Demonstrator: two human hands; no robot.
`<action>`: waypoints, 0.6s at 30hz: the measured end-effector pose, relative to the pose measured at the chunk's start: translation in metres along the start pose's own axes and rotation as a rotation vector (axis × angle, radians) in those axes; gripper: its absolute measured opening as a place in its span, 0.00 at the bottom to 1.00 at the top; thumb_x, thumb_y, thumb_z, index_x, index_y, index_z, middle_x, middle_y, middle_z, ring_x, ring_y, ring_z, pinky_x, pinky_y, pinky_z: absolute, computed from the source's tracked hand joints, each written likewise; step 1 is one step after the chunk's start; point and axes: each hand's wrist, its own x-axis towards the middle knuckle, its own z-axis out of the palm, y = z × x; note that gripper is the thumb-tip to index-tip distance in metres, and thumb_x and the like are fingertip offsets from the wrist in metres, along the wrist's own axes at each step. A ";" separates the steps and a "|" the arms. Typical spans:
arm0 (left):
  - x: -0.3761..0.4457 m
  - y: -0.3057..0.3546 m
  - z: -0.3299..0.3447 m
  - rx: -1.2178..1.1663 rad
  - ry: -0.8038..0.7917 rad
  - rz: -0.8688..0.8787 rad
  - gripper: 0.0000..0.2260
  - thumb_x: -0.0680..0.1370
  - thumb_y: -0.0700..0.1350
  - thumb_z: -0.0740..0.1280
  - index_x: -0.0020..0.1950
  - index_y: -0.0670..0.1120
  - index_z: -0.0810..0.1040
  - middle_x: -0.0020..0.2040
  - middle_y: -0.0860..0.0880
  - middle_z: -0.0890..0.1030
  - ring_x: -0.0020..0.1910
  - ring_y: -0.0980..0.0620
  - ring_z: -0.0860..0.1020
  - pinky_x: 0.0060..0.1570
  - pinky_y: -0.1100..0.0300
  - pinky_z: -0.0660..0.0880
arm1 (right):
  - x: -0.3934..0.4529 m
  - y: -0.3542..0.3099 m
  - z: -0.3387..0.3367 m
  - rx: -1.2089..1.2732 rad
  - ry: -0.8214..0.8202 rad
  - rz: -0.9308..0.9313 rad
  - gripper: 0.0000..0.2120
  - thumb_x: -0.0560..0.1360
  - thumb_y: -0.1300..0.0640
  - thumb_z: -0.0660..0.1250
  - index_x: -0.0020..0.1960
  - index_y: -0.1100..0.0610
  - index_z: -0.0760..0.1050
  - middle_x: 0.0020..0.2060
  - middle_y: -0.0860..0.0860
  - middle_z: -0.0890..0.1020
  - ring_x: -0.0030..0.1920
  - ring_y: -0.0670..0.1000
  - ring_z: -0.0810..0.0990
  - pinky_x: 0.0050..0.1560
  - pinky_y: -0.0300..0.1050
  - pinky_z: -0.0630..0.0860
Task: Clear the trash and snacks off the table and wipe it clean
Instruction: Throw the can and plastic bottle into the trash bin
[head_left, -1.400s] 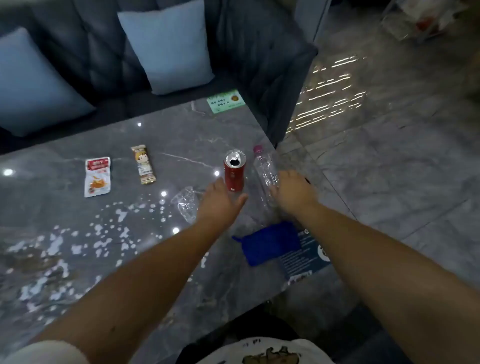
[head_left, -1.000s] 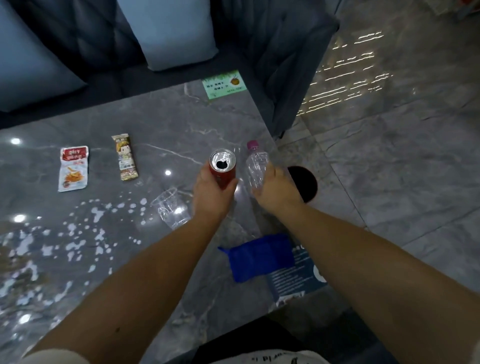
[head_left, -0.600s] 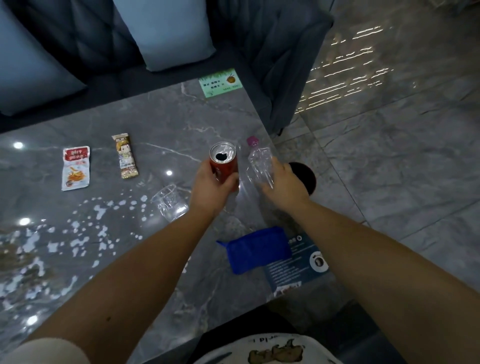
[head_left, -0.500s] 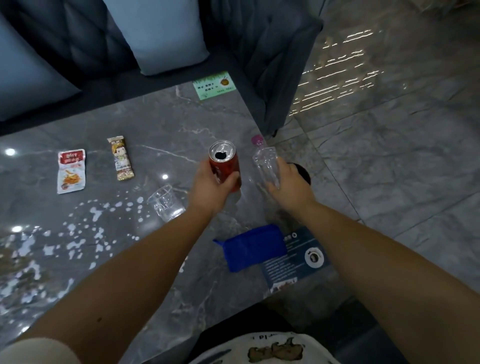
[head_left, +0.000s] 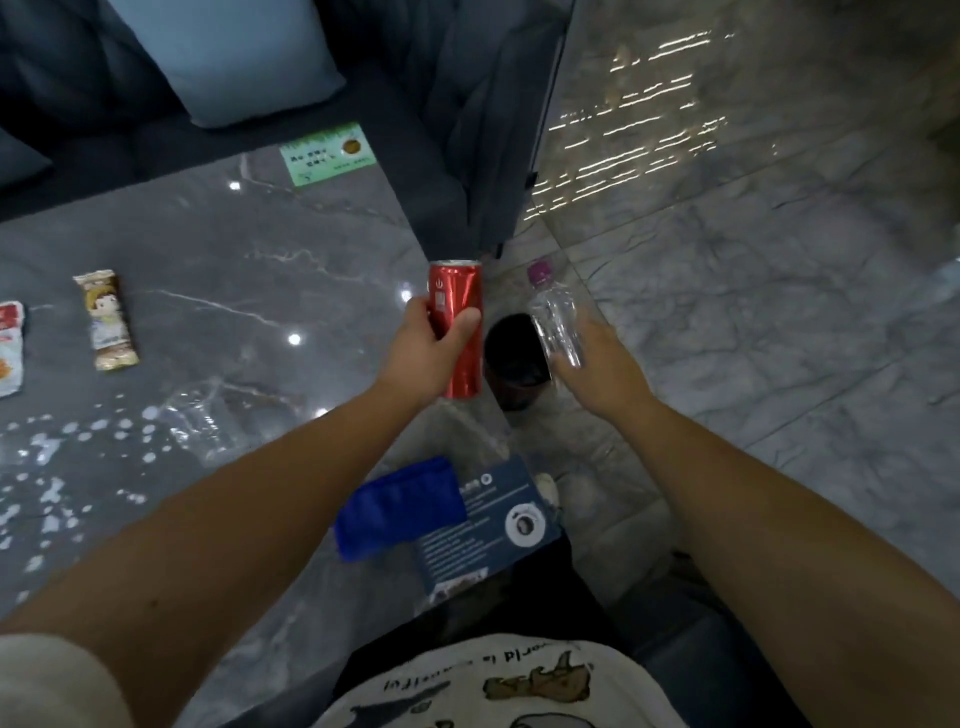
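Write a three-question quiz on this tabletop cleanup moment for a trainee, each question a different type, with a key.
1. True or false: the left hand holds the red can and the right hand holds the clear bottle.
2. Multiple choice: what lies on the floor just past the table edge, between the two hands? A) a dark round bin B) a white bucket C) a cardboard box
3. Fill in: the blue cloth lies near the table's near edge, partly on top of a dark printed ____.

Key: 1 true; 2 A; 3 card.
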 end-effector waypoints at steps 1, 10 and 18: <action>0.011 0.002 0.017 -0.016 0.012 -0.042 0.27 0.74 0.65 0.62 0.66 0.50 0.64 0.54 0.51 0.77 0.51 0.50 0.78 0.51 0.51 0.76 | 0.010 0.013 -0.004 -0.009 -0.032 -0.009 0.29 0.76 0.51 0.63 0.74 0.55 0.59 0.65 0.59 0.73 0.64 0.58 0.72 0.62 0.57 0.71; 0.101 -0.011 0.153 -0.072 0.153 -0.447 0.28 0.75 0.68 0.56 0.61 0.46 0.67 0.55 0.43 0.78 0.51 0.43 0.78 0.57 0.46 0.74 | 0.107 0.125 -0.006 -0.049 -0.251 -0.002 0.28 0.77 0.48 0.63 0.74 0.54 0.60 0.64 0.60 0.73 0.64 0.60 0.70 0.60 0.50 0.69; 0.181 -0.101 0.217 -0.086 0.244 -0.691 0.27 0.72 0.60 0.60 0.65 0.45 0.67 0.53 0.45 0.78 0.48 0.43 0.77 0.53 0.50 0.73 | 0.185 0.199 0.078 -0.102 -0.407 0.059 0.27 0.76 0.48 0.64 0.71 0.55 0.62 0.60 0.61 0.73 0.58 0.61 0.74 0.57 0.54 0.73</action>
